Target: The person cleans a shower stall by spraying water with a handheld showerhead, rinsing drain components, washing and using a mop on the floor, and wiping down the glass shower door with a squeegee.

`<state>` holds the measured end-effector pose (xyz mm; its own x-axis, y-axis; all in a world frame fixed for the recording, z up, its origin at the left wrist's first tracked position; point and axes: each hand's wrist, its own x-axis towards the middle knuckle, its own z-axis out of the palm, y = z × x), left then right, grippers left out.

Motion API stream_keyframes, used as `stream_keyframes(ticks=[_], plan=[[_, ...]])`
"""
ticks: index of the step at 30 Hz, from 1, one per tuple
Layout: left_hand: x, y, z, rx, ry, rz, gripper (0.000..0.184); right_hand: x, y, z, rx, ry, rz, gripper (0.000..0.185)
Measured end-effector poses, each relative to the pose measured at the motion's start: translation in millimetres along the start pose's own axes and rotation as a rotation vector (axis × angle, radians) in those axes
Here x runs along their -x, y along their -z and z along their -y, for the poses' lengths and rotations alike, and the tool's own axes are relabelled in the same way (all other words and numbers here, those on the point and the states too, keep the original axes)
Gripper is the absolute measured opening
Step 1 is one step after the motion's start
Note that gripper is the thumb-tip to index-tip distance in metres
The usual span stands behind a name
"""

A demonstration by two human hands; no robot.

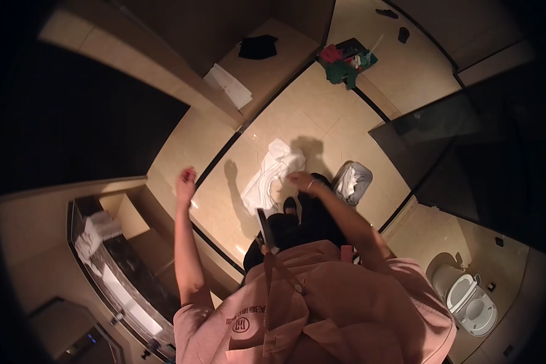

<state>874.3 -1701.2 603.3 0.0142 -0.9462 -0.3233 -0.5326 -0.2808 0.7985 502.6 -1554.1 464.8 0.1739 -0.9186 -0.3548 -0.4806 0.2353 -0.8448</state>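
My left hand (187, 181) is raised over the pale floor on the left, with its fingers loosely bent and nothing visible in them. My right hand (301, 181), with a band at the wrist, reaches over the right edge of a crumpled white cloth (262, 185). Its fingers point left and look free of the cloth, though they are small in view. The cloth lies bunched on the tiles in front of my dark shoe (290, 206). To the right of my right hand stands a grey bin (363, 185) with white material inside.
A countertop with a basin (124, 291) and folded towels (100, 229) is at the lower left. Red and green cloths (341, 70) lie at the back by a threshold. A white sheet (227, 86) and black item (258, 47) rest on a ledge. A toilet (476, 309) stands lower right.
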Motion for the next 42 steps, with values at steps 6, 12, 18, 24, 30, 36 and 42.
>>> stream_keyframes(ticks=[6, 12, 18, 24, 30, 36, 42], plan=[[-166, 12, -126, -0.106, -0.036, -0.441, 0.064, -142, 170, -145, -0.036, -0.424, -0.227, 0.021], [-225, -29, -157, -0.046, 0.086, -0.723, 0.036, -312, 296, -265, 0.087, -0.582, -0.434, 0.023], [-227, -39, -156, -0.133, 0.296, -0.847, 0.044, -482, 361, -375, 0.451, -0.383, -0.492, 0.04], [-300, -132, -175, -0.173, 0.179, -0.801, 0.048, -585, 393, -431, 0.02, -0.799, -0.466, 0.076], [-313, -142, -172, -0.157, 0.128, -0.722, 0.053, -555, 340, -439, 0.347, -0.915, -0.35, 0.081], [-283, -111, -166, -0.089, 0.003, -0.628, 0.057, -463, 197, -400, 0.446, -0.98, -0.246, 0.074], [-246, -69, -170, -0.084, -0.078, -0.551, 0.062, -380, 26, -332, 0.334, -0.932, -0.005, 0.091]])
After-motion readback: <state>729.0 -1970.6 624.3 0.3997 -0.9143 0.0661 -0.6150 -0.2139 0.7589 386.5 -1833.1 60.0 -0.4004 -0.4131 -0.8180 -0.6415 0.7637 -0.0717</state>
